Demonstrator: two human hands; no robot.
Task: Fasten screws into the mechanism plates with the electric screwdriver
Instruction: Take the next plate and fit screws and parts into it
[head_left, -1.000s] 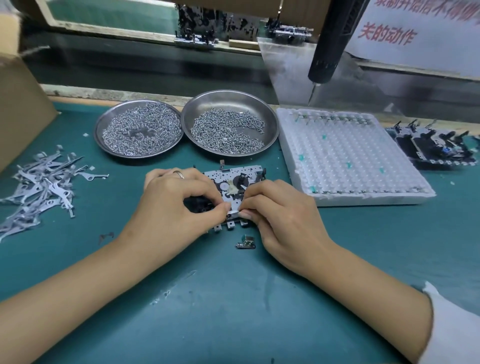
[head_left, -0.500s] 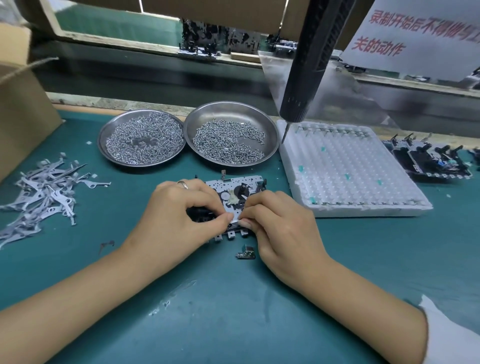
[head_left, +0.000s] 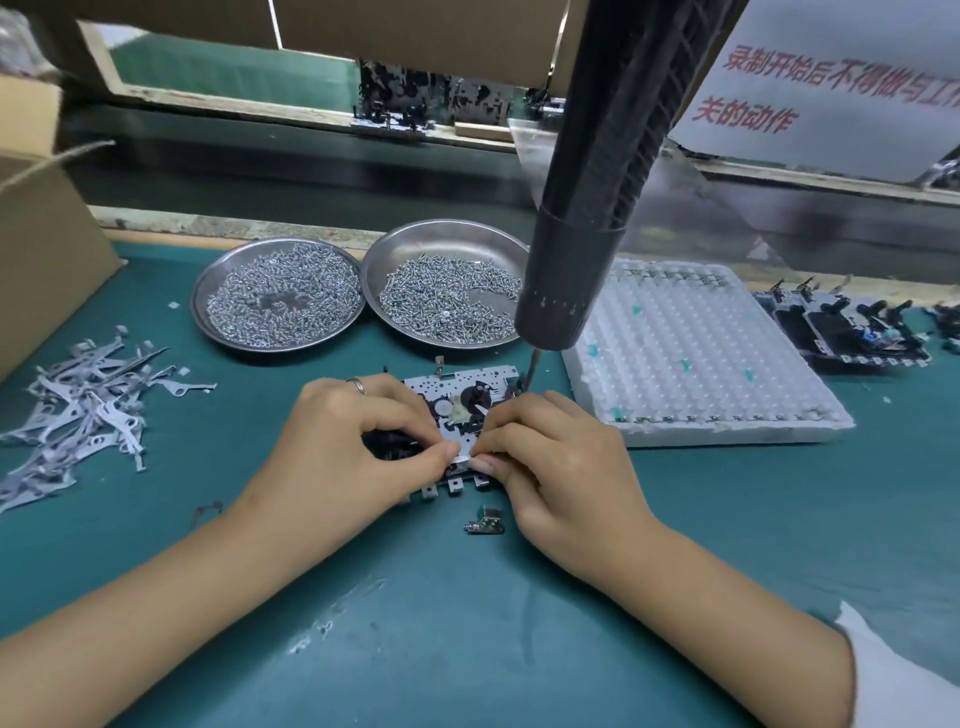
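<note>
Head view, items by size, largest first:

1. Teal bench mat (head_left: 467, 649), covers whole work surface.
2. Electric screwdriver (head_left: 587, 218), black, hangs from above, unheld, tilted; bit tip just over far-right corner of mechanism plate, contact w/ plate can't be told.
3. Cardboard box (head_left: 41, 249), far left, edge of frame.
4. White foam tray (head_left: 691, 364), right of centre, dimpled grid, a few teal bits in pockets, row of small metal parts along near and far edges.
5. Paper sign (head_left: 810, 88), top right, red characters.
6. Left metal dish (head_left: 275, 296), heaped w/ screws.
7. Right metal dish (head_left: 447, 286), touching first dish; screws (head_left: 441, 306) spread across its middle and near side, far part bare.
8. Pile of flat grey metal levers (head_left: 78, 421), loose, left side of mat.
9. Assembled black mechanisms (head_left: 852, 332), far right, beside foam tray.
10. Mechanism plate (head_left: 457, 395), centre of mat, in front of dishes, flat, partly under both hands.
11. Left hand (head_left: 343, 447), ring on one finger, fingers curled, thumb & forefinger pinching near edge of plate.
12. Right hand (head_left: 561, 457), fingers curled, tips pinching same near edge, meeting left-hand tips.
13. Small metal bracket (head_left: 485, 526), loose on mat just near side of plate, beside right hand.
</note>
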